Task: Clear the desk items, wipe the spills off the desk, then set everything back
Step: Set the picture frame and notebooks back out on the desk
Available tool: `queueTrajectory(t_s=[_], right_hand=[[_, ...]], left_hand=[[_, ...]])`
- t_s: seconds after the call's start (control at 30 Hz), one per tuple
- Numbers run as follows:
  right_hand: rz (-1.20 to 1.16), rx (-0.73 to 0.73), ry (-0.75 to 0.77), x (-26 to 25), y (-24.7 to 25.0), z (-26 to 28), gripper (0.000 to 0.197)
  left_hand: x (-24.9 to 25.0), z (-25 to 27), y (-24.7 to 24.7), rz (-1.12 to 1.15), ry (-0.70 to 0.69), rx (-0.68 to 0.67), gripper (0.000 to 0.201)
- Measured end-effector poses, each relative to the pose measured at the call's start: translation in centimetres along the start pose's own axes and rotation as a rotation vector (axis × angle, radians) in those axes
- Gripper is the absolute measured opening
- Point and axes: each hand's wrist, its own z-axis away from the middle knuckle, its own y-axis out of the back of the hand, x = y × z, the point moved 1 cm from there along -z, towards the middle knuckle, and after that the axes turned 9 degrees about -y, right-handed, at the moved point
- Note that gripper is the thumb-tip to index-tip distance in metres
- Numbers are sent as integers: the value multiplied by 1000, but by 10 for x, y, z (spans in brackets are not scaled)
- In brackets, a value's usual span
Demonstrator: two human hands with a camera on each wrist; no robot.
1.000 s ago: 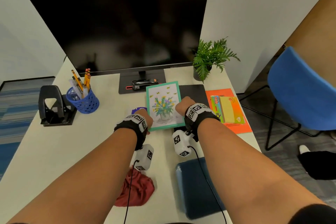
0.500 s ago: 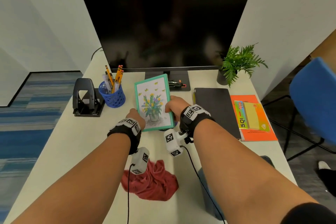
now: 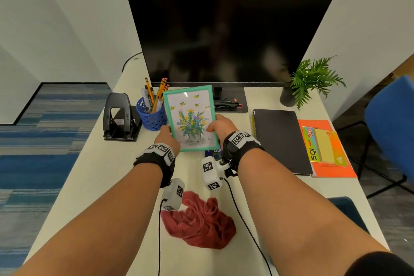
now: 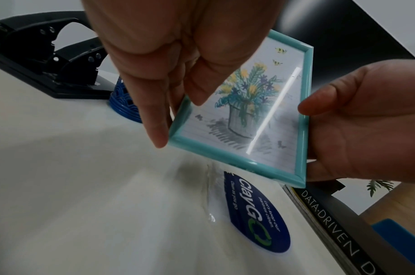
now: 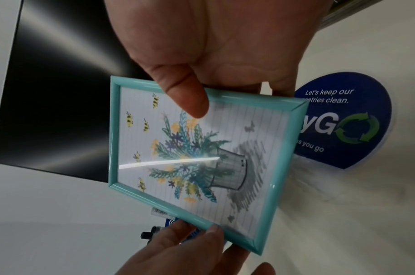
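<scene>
The head view looks forward and down from above both forearms, taking in the whole surface up to the monitor at the back. The left wrist view sits close under the left hand, facing along its fingers toward the right. The right wrist view sits just as close at the right hand, facing left. All three share the frame; both wrist views also share the blue sticker below it.
</scene>
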Motion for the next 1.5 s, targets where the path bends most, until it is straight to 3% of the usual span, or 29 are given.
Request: queueTrajectory(t_s=[0.43,0.97,1.5], right_hand=[[-175,96,-54,10,-1,-38,43],[-266,62,-77,2,-18,-85,46],[-242,41,-71,-8,-17,-69,55]], left_hand=[[1,-28,-5,46,-106,-9,45],[-6,-58,-11,105,-116,3,56],[-7,-59,-16,88,-100,34,67]])
